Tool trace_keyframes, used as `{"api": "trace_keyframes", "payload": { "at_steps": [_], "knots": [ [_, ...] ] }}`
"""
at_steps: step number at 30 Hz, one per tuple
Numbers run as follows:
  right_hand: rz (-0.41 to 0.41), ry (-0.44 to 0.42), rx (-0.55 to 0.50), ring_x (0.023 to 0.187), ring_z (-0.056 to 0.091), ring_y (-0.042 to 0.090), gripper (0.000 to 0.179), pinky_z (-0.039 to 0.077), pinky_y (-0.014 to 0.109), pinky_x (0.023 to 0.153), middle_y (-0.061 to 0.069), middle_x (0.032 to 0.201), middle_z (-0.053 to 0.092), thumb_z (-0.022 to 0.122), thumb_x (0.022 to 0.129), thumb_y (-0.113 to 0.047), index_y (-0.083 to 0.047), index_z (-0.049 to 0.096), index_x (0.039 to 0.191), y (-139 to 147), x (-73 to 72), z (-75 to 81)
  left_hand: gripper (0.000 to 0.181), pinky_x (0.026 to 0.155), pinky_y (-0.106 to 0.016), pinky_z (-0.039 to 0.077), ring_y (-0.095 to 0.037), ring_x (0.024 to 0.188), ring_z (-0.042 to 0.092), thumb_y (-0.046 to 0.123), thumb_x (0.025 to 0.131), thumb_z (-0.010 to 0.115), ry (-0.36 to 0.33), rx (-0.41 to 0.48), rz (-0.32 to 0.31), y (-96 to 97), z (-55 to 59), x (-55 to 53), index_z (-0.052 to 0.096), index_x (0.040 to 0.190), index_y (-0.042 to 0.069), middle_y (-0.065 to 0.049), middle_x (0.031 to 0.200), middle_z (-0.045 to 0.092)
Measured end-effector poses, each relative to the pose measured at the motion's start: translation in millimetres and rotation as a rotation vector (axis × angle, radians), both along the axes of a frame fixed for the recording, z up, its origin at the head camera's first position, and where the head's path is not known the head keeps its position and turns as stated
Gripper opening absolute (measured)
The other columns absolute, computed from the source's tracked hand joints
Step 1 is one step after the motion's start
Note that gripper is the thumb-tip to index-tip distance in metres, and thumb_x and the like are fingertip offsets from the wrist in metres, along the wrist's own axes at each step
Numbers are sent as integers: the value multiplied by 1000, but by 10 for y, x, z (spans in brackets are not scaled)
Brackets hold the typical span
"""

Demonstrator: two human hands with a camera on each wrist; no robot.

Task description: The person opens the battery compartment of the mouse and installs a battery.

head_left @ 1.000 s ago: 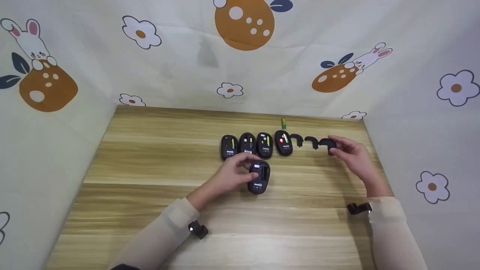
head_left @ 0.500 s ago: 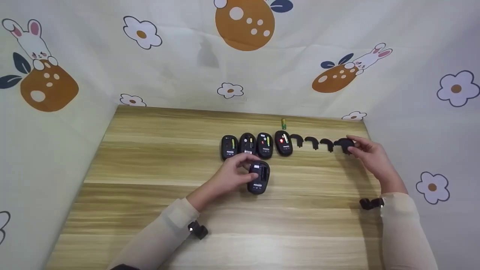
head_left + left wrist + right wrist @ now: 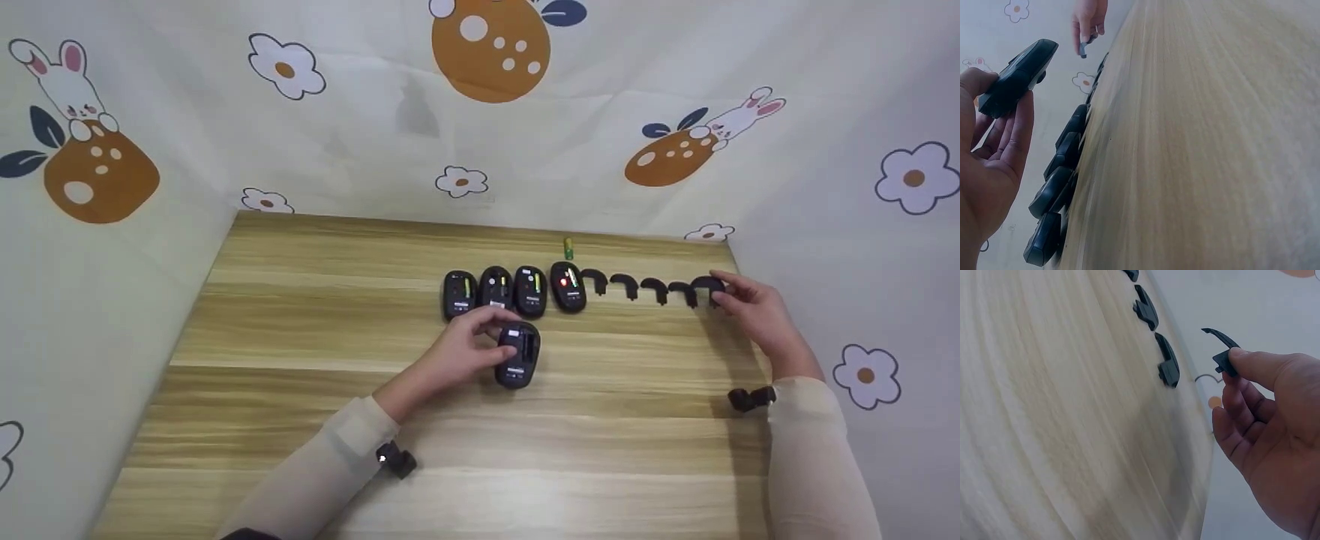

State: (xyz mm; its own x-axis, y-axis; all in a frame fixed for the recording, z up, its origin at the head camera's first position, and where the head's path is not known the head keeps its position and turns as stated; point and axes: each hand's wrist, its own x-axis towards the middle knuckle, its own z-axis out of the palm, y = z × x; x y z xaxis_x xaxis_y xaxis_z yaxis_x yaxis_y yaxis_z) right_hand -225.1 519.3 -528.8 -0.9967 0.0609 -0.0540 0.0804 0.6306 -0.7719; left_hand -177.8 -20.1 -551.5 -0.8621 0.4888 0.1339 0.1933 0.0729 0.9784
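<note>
In my left hand (image 3: 465, 346) I grip a black computer mouse (image 3: 517, 356), underside up, its battery slot uncovered and dark. The left wrist view shows that mouse (image 3: 1019, 76) raised above the table, pinched between thumb and fingers. My right hand (image 3: 761, 319) pinches a curved black battery cover (image 3: 705, 282) at the right end of a row of similar covers (image 3: 624, 286). In the right wrist view the held cover (image 3: 1225, 363) is off the table, apart from the nearest lying cover (image 3: 1168, 363).
Several more black mice (image 3: 530, 291) lie underside up in a row behind my left hand, with batteries in their slots. One mouse (image 3: 568, 288) glows red. A loose green-yellow battery (image 3: 568, 248) lies behind it. Patterned cloth walls (image 3: 360, 142) border the wooden table (image 3: 300, 315).
My right hand has moved right along the row of covers, carrying the battery cover with it. My left hand and its mouse have stayed in place.
</note>
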Motion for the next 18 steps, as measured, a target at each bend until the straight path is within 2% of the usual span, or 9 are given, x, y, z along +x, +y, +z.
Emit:
{"api": "trace_keyframes", "payload": {
  "at_steps": [4, 7, 12, 18],
  "knots": [
    [-18, -23, 7, 86, 65, 16, 51, 58, 22, 72, 10, 106, 66, 69, 111, -14, -2, 56, 159, 76, -45, -65, 44, 108, -61, 53, -26, 105, 69, 7, 92, 87, -7, 1, 3, 12, -5, 1, 74, 133, 15, 0, 116, 76],
    [-18, -5, 36, 84, 60, 15, 48, 53, 20, 69, 10, 104, 65, 70, 110, -13, 0, 60, 156, 96, -76, -99, 43, 107, -61, 54, -30, 106, 70, 7, 92, 87, -15, 1, 1, 10, -12, -2, 74, 133, 15, 0, 116, 76],
    [-13, 63, 79, 77, 53, 9, 42, 46, 18, 63, 14, 101, 63, 69, 109, -8, 4, 64, 149, 120, -112, -160, 42, 108, -60, 54, -34, 107, 70, 8, 93, 86, -32, 8, -4, 3, -19, -5, 74, 133, 14, 0, 116, 76],
    [-32, 35, 90, 79, 53, 9, 43, 47, 18, 63, 19, 106, 63, 69, 110, -8, 3, 63, 151, 116, -135, -199, 43, 107, -59, 55, -33, 107, 70, 9, 93, 87, -21, 0, 0, 1, -6, -2, 74, 133, 14, 0, 117, 76]
  ]
}}
